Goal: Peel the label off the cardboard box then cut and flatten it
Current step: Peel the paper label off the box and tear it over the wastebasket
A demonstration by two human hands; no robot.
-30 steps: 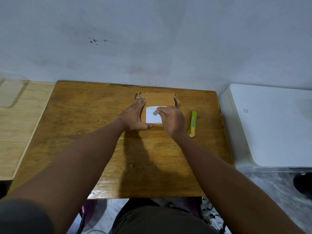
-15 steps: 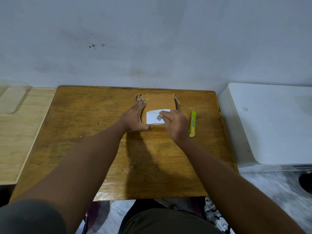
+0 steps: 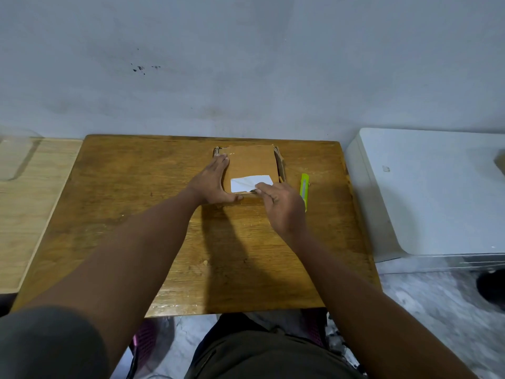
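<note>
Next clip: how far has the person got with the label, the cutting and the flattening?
Nothing is finished. In hand: the right hand pinches the near right corner of the white label, which looks creased and partly lifted, while the left hand lies flat against the cardboard box. Left: finishing the peel, then cutting and flattening; the green utility knife lies untouched on the table.

A brown wooden table (image 3: 131, 203) stands against a pale grey wall (image 3: 246, 64), which bears small dark specks (image 3: 140, 68) toward 11 o'clock. A lighter wooden surface (image 3: 24, 198) adjoins the table at 9 o'clock; a white cabinet (image 3: 437, 192) stands at 3 o'clock. Mottled grey floor (image 3: 426, 310) shows at 4 o'clock.
</note>
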